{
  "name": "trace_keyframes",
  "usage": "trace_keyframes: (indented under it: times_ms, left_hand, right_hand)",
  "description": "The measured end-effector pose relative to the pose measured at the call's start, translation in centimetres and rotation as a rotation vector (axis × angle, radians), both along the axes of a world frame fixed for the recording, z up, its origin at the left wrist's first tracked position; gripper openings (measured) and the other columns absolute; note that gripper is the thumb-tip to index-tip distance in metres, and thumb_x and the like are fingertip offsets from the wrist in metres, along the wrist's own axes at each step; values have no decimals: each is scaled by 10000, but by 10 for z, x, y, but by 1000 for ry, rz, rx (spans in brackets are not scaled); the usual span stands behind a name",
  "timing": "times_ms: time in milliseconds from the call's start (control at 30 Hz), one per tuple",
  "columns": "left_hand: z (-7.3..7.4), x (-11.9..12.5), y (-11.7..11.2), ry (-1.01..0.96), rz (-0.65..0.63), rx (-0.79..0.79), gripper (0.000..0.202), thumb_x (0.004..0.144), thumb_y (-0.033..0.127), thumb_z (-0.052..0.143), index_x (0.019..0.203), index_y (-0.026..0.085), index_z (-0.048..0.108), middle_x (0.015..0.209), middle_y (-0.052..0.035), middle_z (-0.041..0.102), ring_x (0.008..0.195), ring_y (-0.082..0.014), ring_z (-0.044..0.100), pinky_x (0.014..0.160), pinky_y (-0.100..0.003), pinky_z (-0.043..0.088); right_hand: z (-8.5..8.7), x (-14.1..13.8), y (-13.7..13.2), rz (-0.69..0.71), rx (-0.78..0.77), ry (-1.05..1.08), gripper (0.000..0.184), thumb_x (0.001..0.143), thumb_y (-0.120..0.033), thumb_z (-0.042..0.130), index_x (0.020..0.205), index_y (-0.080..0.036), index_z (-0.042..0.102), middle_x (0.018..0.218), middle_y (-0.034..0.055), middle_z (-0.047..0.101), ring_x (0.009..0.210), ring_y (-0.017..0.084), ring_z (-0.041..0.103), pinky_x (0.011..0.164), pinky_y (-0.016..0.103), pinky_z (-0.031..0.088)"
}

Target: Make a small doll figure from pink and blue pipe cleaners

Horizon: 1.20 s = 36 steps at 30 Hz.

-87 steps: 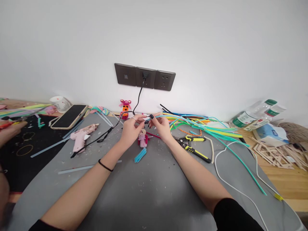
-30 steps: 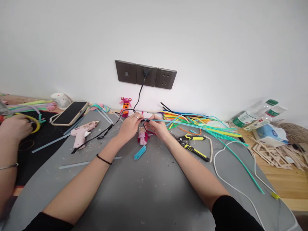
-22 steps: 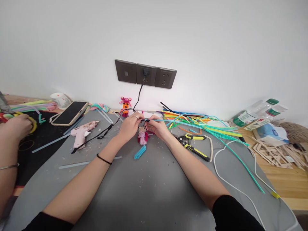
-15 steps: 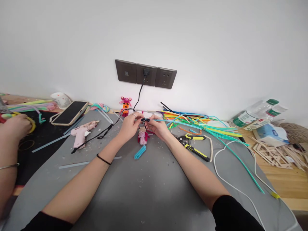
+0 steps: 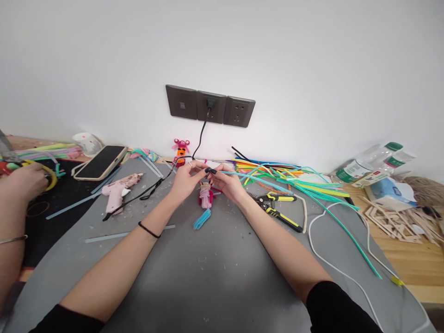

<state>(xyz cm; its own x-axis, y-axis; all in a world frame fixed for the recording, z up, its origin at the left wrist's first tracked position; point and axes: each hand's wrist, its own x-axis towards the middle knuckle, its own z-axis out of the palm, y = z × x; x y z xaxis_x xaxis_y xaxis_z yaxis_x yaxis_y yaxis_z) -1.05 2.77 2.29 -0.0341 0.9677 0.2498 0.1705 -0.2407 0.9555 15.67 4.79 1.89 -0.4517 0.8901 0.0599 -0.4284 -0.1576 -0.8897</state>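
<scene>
A light blue pipe cleaner (image 5: pixel 250 176) runs rightward from between my fingertips. My left hand (image 5: pixel 188 181) pinches its end, while my right hand (image 5: pixel 229 183) grips it just beside, so the thumbs nearly meet; the bit between the fingers is hidden. Under my hands, on the grey mat (image 5: pixel 208 277), lies a small bundle of wound pink and tan pipe cleaner (image 5: pixel 206 196) with darker pink parts at its sides. A folded blue pipe cleaner piece (image 5: pixel 201 219) rests just in front of it.
A pink glue gun (image 5: pixel 116 196) and a phone (image 5: pixel 100 163) lie to the left. Yellow-black wire strippers (image 5: pixel 282 215) and a pile of coloured pipe cleaners (image 5: pixel 274 173) are on the right. At far left, a co-worker's hand (image 5: pixel 29 181) holds yellow-handled scissors (image 5: pixel 52 178).
My fingertips have drawn closer together on the blue pipe cleaner, with small shifts of both thumbs. The co-worker's hand has moved slightly to the right.
</scene>
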Motion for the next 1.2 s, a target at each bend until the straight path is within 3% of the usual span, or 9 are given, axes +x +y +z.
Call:
trace_keyframes:
  times_ms: [200, 633, 900, 1100, 1200]
  left_hand:
    - [-1, 2, -2, 60, 125, 103, 240, 787, 398, 660, 838, 167, 705, 821, -66, 701, 708, -179, 637, 514, -251, 495]
    - [5, 2, -6, 230, 134, 164, 125, 840, 239, 571, 828, 190, 685, 867, -50, 705, 795, -180, 650, 625, -258, 506]
    - [8, -1, -8, 485, 134, 334, 176, 894, 161, 538, 785, 209, 668, 851, -41, 703, 832, -193, 640, 776, -305, 510]
    - [1, -7, -8, 717, 78, 447, 278, 964, 144, 439, 844, 200, 683, 911, -75, 701, 874, -209, 651, 792, -315, 506]
    - [3, -7, -10, 732, 63, 467, 299, 970, 153, 425, 870, 196, 704, 927, -86, 705, 887, -214, 657, 790, -318, 515]
  right_hand:
    - [-2, 1, 1, 65, -16, -3, 393, 667, -480, 888, 754, -194, 633, 780, 20, 748, 641, 128, 656, 645, 259, 523]
    - [-1, 3, 2, 115, -32, -30, 374, 680, -437, 880, 716, -192, 601, 713, -1, 714, 605, 115, 626, 613, 244, 503]
    - [-9, 2, 4, 68, 35, -116, 380, 666, -463, 864, 739, -198, 602, 686, -12, 714, 571, 114, 612, 606, 248, 489]
    - [-13, 2, 6, 5, 140, -234, 337, 694, -431, 824, 722, -202, 577, 631, -22, 684, 528, 109, 576, 549, 235, 441]
    - [-11, 2, 6, -25, 180, -256, 321, 698, -416, 824, 720, -203, 584, 616, -30, 676, 510, 99, 546, 523, 226, 415]
